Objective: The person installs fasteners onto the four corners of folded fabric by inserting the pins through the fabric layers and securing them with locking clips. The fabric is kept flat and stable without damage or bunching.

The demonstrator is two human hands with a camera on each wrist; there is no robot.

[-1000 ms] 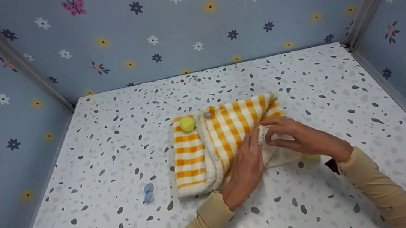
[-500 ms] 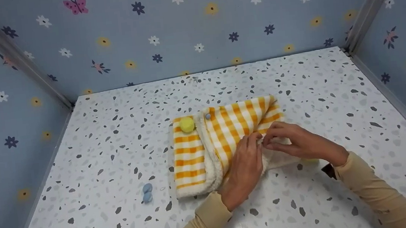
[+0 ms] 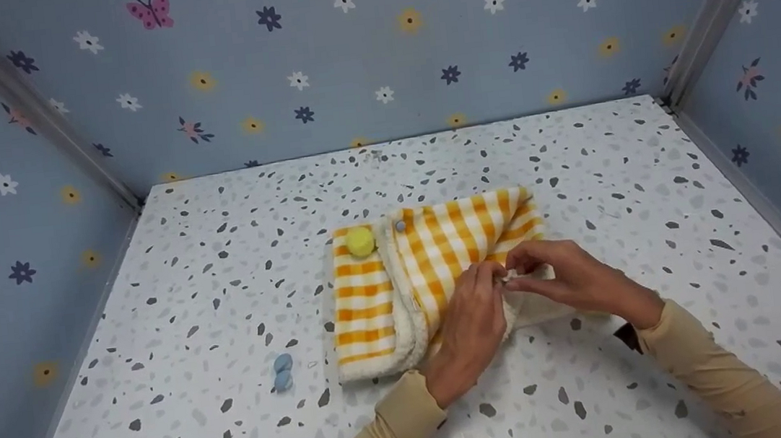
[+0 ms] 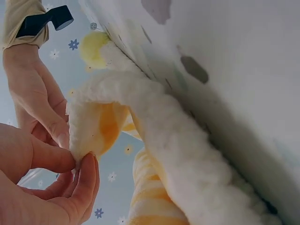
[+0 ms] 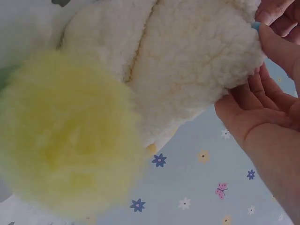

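A yellow-and-white checked cloth (image 3: 447,238) with a cream fleece lining (image 4: 154,126) lies folded. At its raised right-hand edge my left hand (image 3: 465,323) pinches the fleece between thumb and fingertips. Close against it, my right hand (image 3: 578,275) pinches the same edge with bent thumb and fingers. In the right wrist view a small blue snap (image 5: 255,25) shows on the fleece, under the fingertips. A grey-blue snap (image 3: 401,226) sits on the cloth's upper flap. One yellow pompom (image 3: 360,242) is at the upper left; a second pompom (image 5: 70,136) fills the near left of the right wrist view.
Left of the cloth lies a small pale-blue bow-shaped piece (image 3: 283,372) on the white speckled table (image 3: 221,266). Blue flowered panels (image 3: 358,48) close off the back and both sides.
My right hand has moved down and left to the cloth's edge beside the left fingertips, its thumb and fingers drawing together. The left fingers have bent more. The cloth stays in place.
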